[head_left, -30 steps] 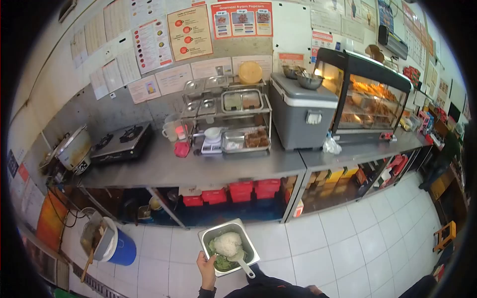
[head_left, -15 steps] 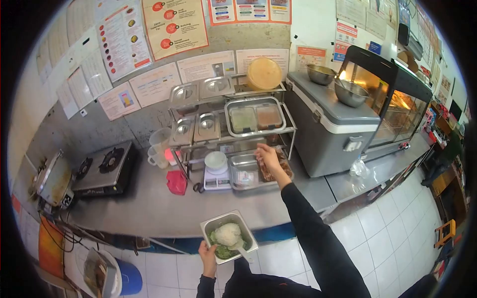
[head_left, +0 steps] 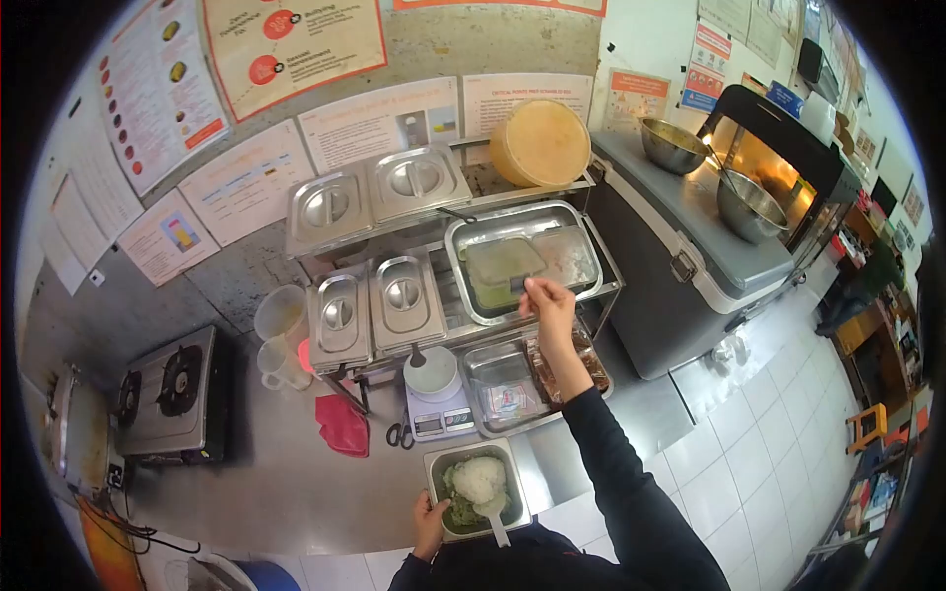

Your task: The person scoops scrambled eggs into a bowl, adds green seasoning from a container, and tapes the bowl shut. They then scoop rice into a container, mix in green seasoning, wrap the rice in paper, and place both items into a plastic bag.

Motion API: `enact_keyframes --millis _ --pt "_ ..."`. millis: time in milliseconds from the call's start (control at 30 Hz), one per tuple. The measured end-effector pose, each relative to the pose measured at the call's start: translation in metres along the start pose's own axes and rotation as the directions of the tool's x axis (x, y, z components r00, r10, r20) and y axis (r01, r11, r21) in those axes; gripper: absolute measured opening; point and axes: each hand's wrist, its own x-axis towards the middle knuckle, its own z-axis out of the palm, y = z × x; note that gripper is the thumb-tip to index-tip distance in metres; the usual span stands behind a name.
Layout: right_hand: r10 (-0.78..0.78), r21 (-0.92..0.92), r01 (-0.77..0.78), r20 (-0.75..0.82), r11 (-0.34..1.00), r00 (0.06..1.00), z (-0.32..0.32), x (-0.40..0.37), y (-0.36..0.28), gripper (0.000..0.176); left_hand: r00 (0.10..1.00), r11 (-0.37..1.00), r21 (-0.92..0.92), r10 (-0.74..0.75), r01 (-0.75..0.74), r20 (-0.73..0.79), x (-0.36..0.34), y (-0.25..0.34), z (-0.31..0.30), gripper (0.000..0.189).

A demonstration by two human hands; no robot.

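Note:
My left hand [head_left: 429, 524] grips the left rim of a square metal pan [head_left: 519, 473], low in front of my body. Chopped greens [head_left: 461, 514] lie in the pan with a white mound [head_left: 480, 480] on top, probably rice or something shredded. A pale-handled scoop [head_left: 496, 525] leans out over the near rim. At the middle shelf, my right hand [head_left: 550, 298] pinches the front edge of a clear lid [head_left: 505, 261], beside its dark tab. That lid looks tilted over green contents inside a larger metal tray [head_left: 463, 291]. A second clear-covered container [head_left: 565, 256] sits to its right.
A steel rack [head_left: 616, 286] carries lidded pans [head_left: 412, 179] and a big orange-lidded tub [head_left: 542, 143]. Below stand a scale [head_left: 440, 419] with a white bowl, scissors [head_left: 400, 434] and a red cloth [head_left: 342, 426]. The stove [head_left: 172, 394] is left, a grey cooler [head_left: 660, 276] right.
My right hand has risen from the lower tray of brown food to the clear lid on the middle shelf, whose front edge is now lifted. The view has moved closer to the rack.

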Motion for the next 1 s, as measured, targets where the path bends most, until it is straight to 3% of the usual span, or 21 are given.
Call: enact_keyframes --millis 167,200,233,367,433,467,500,567,633,700,767,800,867,967,1000 --pt "-0.116 0.157 0.116 -0.009 0.981 0.993 0.018 0.015 -0.041 0.012 0.995 0.977 0.212 0.010 -0.032 0.103 0.007 0.035 -0.005 0.014" --pt "-0.155 0.211 0.153 -0.005 0.966 0.988 0.016 0.014 -0.053 0.012 0.984 0.678 0.730 -0.058 -0.085 0.169 0.005 0.069 -0.002 0.017" --pt "-0.155 0.163 0.156 -0.024 0.974 0.988 0.009 0.003 -0.068 0.012 0.972 0.136 0.977 -0.150 -0.163 0.183 0.005 0.100 0.001 0.020" --pt "-0.134 -0.092 0.129 -0.053 0.987 0.990 -0.054 -0.063 -0.112 0.016 0.885 0.349 0.816 0.251 -0.461 0.393 0.033 0.216 0.049 0.024" --pt "-0.118 -0.186 0.110 -0.032 0.976 0.992 -0.099 -0.098 -0.108 0.021 0.755 0.244 0.743 0.434 -0.623 0.491 0.064 0.253 0.085 0.017" --pt "-0.055 -0.208 0.052 -0.009 0.977 0.998 -0.127 -0.116 -0.096 0.019 0.656 0.172 0.678 0.502 -0.714 0.563 0.085 0.266 0.105 0.015" --pt "0.046 -0.259 -0.066 -0.081 0.964 0.996 -0.149 -0.136 -0.084 0.019 0.541 0.090 0.603 0.559 -0.793 0.628 0.109 0.274 0.126 0.014" --pt "0.195 -0.291 -0.255 -0.219 0.922 0.956 -0.182 -0.174 -0.055 0.019 0.364 -0.143 0.520 0.562 -0.842 0.743 0.156 0.284 0.174 0.016" --pt "0.299 -0.270 -0.379 -0.293 0.885 0.908 -0.201 -0.207 -0.028 0.017 0.231 -0.122 0.352 0.553 -0.928 0.801 0.204 0.273 0.221 0.018" --pt "0.349 -0.265 -0.421 -0.277 0.868 0.895 -0.222 -0.233 0.000 0.014 0.186 -0.305 0.371 0.497 -0.877 0.848 0.239 0.261 0.259 0.020" --pt "0.410 -0.283 -0.476 -0.263 0.833 0.873 -0.230 -0.250 0.015 0.013 0.324 -0.419 0.481 0.393 -0.770 0.861 0.264 0.255 0.286 0.020" --pt "0.430 -0.348 -0.497 -0.255 0.795 0.866 -0.233 -0.255 0.021 0.012 0.313 -0.422 0.473 0.395 -0.774 0.864 0.271 0.253 0.296 0.020" --pt "0.484 -0.431 -0.540 -0.242 0.723 0.841 -0.231 -0.259 0.025 0.011 0.625 -0.462 0.629 0.186 -0.625 0.758 0.285 0.250 0.310 0.017" --pt "0.367 -0.882 -0.353 -0.230 0.313 0.901 -0.225 -0.260 0.030 0.022 0.639 -0.397 0.651 0.185 -0.647 0.747 0.311 0.246 0.318 0.016" --pt "0.359 -0.879 -0.354 -0.233 0.320 0.904 -0.221 -0.260 0.031 0.022 0.637 -0.399 0.649 0.183 -0.648 0.749 0.316 0.249 0.319 0.016"
